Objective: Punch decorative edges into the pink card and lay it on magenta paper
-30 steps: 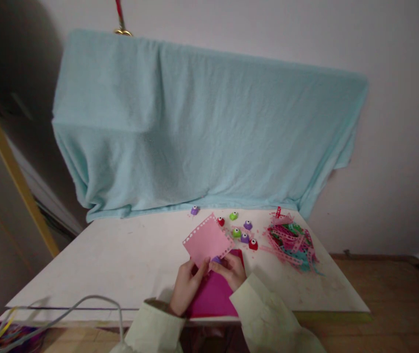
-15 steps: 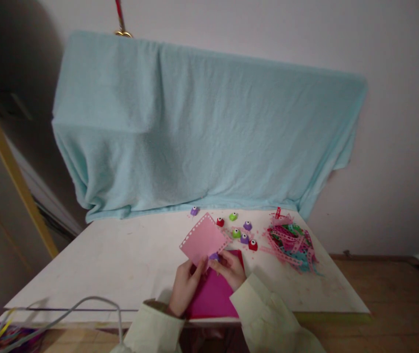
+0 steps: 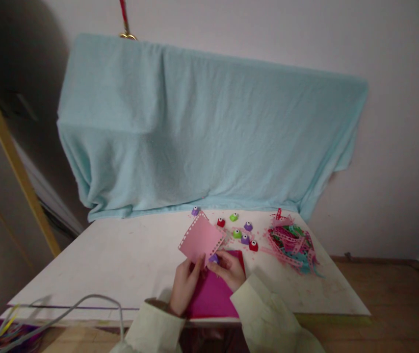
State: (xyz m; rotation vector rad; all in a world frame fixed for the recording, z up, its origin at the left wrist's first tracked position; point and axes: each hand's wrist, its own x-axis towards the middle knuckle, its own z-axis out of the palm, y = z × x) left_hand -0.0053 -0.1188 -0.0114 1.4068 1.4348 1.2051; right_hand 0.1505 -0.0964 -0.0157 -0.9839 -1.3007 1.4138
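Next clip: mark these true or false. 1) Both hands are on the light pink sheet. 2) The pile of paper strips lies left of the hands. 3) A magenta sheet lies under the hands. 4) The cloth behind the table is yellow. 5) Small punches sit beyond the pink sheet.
1) True: the left hand and right hand meet at the lower edge of the light pink sheet, with a small purple punch at the right fingers.
2) False: the strip pile lies to the right.
3) True: the magenta sheet lies on the table.
4) False: the cloth is light blue.
5) True: the small punches sit there.
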